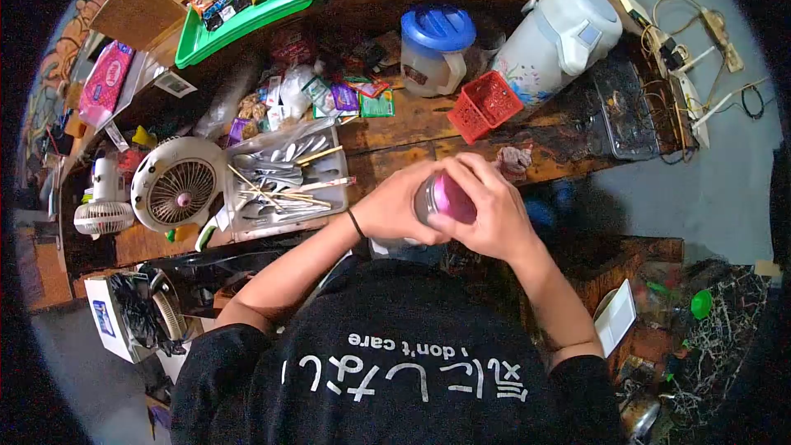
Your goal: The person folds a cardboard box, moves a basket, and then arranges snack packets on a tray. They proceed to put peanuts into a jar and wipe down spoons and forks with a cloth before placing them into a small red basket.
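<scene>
In front of my chest I hold a clear jar [423,201] with a shiny pink-purple lid [456,198], tilted over the table's near edge. My left hand [394,204] is wrapped round the jar's body. My right hand [492,210] is closed over the lid side, its fingers curled across the top. What the jar contains is hidden by my hands. Left of my left hand lies a tray [334,198] of spoons, forks and chopsticks. Beyond my right hand stands a red plastic basket [486,105], near a crumpled tissue [515,161].
At the back stand a blue-lidded pitcher [437,49] and a large thermos [560,37]. A white fan [180,185] sits on the left. A green tray [185,49] holds snack packs. Several sachets [346,99] lie mid-table. A dark clear-walled container [624,115] and power strips [688,99] are right.
</scene>
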A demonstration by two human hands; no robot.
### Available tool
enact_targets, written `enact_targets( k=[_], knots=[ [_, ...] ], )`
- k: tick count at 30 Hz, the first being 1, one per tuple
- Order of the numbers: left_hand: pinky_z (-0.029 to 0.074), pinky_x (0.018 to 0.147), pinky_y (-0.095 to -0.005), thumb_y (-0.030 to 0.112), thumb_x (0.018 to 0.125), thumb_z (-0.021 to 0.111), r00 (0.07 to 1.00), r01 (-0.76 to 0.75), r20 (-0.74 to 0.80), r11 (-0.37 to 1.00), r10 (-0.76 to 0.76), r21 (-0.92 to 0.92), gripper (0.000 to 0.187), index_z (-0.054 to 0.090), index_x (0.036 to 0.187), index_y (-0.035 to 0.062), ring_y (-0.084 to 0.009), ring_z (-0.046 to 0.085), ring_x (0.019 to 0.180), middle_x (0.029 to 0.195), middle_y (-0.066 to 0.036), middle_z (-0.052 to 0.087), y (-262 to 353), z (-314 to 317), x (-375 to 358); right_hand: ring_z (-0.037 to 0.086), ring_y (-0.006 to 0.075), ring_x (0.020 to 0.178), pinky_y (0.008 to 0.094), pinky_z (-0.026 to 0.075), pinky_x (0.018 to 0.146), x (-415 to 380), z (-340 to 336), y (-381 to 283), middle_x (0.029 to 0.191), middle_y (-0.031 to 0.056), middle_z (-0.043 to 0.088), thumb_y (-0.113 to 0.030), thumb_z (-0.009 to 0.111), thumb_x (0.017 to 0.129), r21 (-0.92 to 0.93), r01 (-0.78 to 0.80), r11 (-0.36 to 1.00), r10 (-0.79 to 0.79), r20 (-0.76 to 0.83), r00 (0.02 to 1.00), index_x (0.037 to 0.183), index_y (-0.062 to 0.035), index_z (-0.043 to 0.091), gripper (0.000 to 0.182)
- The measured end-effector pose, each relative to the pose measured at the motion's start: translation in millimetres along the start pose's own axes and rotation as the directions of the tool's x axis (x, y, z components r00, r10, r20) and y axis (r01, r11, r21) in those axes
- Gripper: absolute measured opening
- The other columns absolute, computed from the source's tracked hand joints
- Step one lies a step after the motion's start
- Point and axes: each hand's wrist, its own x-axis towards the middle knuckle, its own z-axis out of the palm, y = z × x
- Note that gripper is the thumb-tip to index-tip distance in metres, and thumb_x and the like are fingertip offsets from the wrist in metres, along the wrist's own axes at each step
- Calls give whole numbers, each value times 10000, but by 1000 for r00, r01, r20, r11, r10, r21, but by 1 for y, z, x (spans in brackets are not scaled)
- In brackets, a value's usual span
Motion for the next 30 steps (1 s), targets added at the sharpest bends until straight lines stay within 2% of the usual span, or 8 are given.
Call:
enact_targets(
  k=[3, 5, 7, 11, 13, 20, 23, 30],
  knots=[
    [392, 1009, -359, 335, 590, 848, 956, 114, 290, 969, -48, -217, 921, 405, 1336, 25, -228, 522, 1156, 1213, -131, 554, -9, -10, -6, 549, 350, 1096, 423, 454, 926, 5, -19, 3, 1169, 178, 543, -431, 740, 718, 125, 242, 962, -253, 76, 965, 1245, -60, 522, 681],
    [372, 1034, -358, 306, 595, 868, 996, 39, 83, 981, -24, -190, 935, 388, 1342, 12, -215, 490, 1191, 1246, -124, 527, -15, -9, -11, 533, 308, 1140, 412, 423, 975, 13, -24, 19, 1238, 138, 532, -457, 723, 730, 188, 272, 944, -275, -14, 961, 1269, -72, 509, 696],
    [342, 1067, -369, 257, 569, 898, 978, -46, -205, 992, 22, -113, 1002, 334, 1357, 2, -231, 449, 1240, 1307, -136, 470, -15, -6, -16, 525, 244, 1153, 384, 430, 967, 19, -14, 46, 1271, 93, 526, -403, 677, 811, 501, 16, 865, 18, -64, 998, 1309, -91, 470, 623],
    [361, 1058, -367, 208, 582, 882, 919, -47, -394, 998, 24, -48, 970, 319, 1351, 29, -237, 456, 1250, 1338, -136, 464, -23, -8, -16, 510, 148, 1090, 330, 444, 938, 23, 57, 99, 1239, 68, 502, -169, 661, 877, 968, -151, 200, 428, 53, 902, 1305, -105, 387, 512],
    [361, 1062, -368, 171, 585, 875, 913, 13, -408, 1000, -18, -17, 952, 316, 1344, 40, -242, 441, 1273, 1377, -137, 441, -24, -10, -18, 516, 167, 1064, 341, 451, 924, 18, 106, 136, 1176, 77, 502, -165, 754, 803, 830, -173, 530, 432, -89, 897, 1241, -87, 390, 575],
    [391, 1035, -367, 203, 593, 875, 881, 126, -471, 980, -40, 153, 972, 303, 1360, 30, -251, 491, 1228, 1285, -149, 512, -54, -5, -17, 598, 266, 1010, 391, 479, 875, 11, 159, 178, 1090, 145, 585, -204, 878, 626, 492, -142, 859, 301, -259, 918, 1172, -62, 382, 751],
    [388, 1038, -374, 224, 592, 885, 846, 138, -532, 979, -37, 150, 995, 293, 1364, 16, -266, 488, 1229, 1290, -164, 502, -65, -7, -15, 613, 344, 1019, 423, 489, 867, 5, 145, 155, 1113, 188, 597, -215, 871, 622, 159, -232, 960, 262, -205, 943, 1179, -62, 380, 758],
    [388, 1036, -388, 252, 597, 888, 807, 119, -591, 984, -17, 135, 1011, 285, 1370, 7, -290, 477, 1235, 1315, -185, 472, -84, -11, -19, 598, 367, 1022, 419, 483, 876, 4, 131, 124, 1132, 179, 599, -152, 771, 721, 47, -162, 986, 167, -415, 894, 1168, -17, 497, 542]
  ],
)
